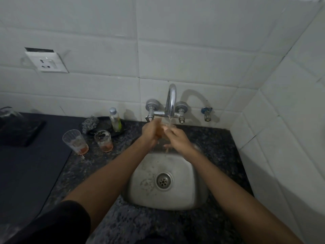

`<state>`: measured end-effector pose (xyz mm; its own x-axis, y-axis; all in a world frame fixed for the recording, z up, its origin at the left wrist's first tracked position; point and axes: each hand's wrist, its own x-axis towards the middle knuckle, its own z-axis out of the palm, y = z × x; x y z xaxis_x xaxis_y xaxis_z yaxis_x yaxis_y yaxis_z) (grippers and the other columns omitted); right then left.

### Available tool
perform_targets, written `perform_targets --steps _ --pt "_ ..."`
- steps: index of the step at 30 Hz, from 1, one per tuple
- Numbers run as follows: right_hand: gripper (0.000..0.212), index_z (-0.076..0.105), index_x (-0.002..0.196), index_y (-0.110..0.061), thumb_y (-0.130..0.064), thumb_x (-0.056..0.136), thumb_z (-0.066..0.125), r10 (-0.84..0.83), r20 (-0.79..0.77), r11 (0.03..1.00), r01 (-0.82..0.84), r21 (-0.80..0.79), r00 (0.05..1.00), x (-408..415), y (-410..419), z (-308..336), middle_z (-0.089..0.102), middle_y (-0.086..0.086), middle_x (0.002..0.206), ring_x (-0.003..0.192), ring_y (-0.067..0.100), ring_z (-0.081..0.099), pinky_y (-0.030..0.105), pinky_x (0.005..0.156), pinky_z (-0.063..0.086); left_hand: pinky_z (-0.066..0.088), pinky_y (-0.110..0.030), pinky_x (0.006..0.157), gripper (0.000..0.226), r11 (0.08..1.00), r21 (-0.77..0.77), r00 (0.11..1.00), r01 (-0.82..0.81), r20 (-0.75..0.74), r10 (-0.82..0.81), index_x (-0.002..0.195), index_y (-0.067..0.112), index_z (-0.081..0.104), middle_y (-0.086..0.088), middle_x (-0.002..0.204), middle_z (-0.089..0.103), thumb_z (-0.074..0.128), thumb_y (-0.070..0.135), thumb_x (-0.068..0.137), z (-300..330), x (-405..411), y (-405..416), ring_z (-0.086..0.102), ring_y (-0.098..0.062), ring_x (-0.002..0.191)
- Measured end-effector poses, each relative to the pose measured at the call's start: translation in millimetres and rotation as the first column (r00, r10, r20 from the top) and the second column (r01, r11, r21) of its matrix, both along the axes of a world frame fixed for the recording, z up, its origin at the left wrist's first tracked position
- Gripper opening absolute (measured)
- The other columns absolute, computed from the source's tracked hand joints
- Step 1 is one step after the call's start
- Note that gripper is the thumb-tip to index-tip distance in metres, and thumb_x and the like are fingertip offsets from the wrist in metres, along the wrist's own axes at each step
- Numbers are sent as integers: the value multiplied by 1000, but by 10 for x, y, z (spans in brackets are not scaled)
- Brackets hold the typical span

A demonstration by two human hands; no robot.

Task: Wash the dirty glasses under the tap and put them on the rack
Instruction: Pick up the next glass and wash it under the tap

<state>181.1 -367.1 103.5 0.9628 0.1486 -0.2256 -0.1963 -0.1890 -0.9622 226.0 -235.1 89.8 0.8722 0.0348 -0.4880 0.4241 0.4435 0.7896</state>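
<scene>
Both my hands are up at 12 o'clock over the sink [193, 196], under the tap [171, 101]. Water runs from the spout in a thin stream. My left hand [149, 132] is curled round a glass [162, 128]; my right hand [176, 138] has its fingers on the glass from the other side, gripping it. The glass is clear, mostly hidden by the hands and blurred; it looks orange-tinted between my palms and the stream lands on or in it, can't tell which. How upright it is, can't tell.

Two more glasses on the bench [112, 166] at 9 o'clock of the hands, both upright, near each other but apart. The left glass [75, 142] is clear, ribbed, with orange-red dregs at the bottom and smears up the wall. The right glass [103, 141] is shorter in view, same orange-red residue at the base, dark bits near the rim. A few wet drops on the bench just below the left glass.

Behind them at 11 o'clock: a dark plate [105, 127] with a steel scrubber [90, 125] and a small bottle [115, 119] of yellow-green liquid, upright. Sink bowl is steel, stained with reddish specks round the drain [163, 180]. A dark mat [26, 169] lies on the bench at 8 o'clock. Wall socket [48, 62] at 10 o'clock on the white tiles.
</scene>
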Motion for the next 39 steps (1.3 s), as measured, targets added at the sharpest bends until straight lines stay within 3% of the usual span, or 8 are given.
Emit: perform_targets --steps 6,12,18,26,29,33,36,39 --pt "36 72 115 -13 -41 108 51 -169 -53 984 171 38 984 -43 -99 -56 75 7 109 98 21 74 38 78 66 62 -48 85 30 987 125 990 -101 115 87 116 13 61 -9 106 67 74 22 90 39 -44 -26 69 -24 94" --pt "31 71 99 -10 -27 110 48 -320 -29 947 321 6 947 -21 -190 -185 75 9 99 97 26 75 36 76 65 57 -29 76 31 952 290 961 -94 276 11 119 17 60 -3 115 64 74 25 92 147 -54 -29 64 -16 98" --pt "35 66 133 -9 -9 98 66 -113 469 886 302 -352 876 -87 -273 -252 72 6 123 111 18 69 36 99 56 54 -16 66 27 921 378 917 -97 394 -65 116 14 60 -1 110 67 74 16 93 219 -14 4 67 -9 90" --pt "40 62 139 -1 4 100 59 168 833 888 286 -360 527 -152 7 -87 64 15 141 136 22 58 30 118 42 60 -44 82 51 983 182 994 7 103 -26 117 7 68 -18 112 72 71 47 86 220 14 42 71 -35 105" --pt "36 70 129 -2 8 96 62 53 818 901 325 -286 572 -114 80 3 72 13 128 121 20 68 25 109 50 56 -54 96 61 993 38 993 111 29 -112 121 1 68 -27 124 69 70 48 81 180 2 64 71 -40 109" --pt "32 75 119 0 8 88 73 148 798 858 325 -397 584 -10 13 37 76 16 115 104 23 75 8 100 47 54 -39 80 42 958 -95 963 270 57 -265 99 6 68 -11 88 75 38 33 109 271 -121 63 74 -22 78" --pt "36 74 119 0 7 84 77 358 820 786 329 -523 447 52 -113 -22 75 16 118 108 23 73 26 101 55 57 -38 73 23 963 24 963 268 19 -269 102 8 70 -12 97 74 60 28 100 288 -95 57 73 -22 78" --pt "23 78 112 -5 0 91 72 71 793 853 375 -363 605 30 -56 -2 79 7 99 84 14 74 24 82 60 61 -51 80 69 992 46 993 117 -39 -115 123 2 65 -20 119 70 79 49 75 26 132 115 73 -34 98"
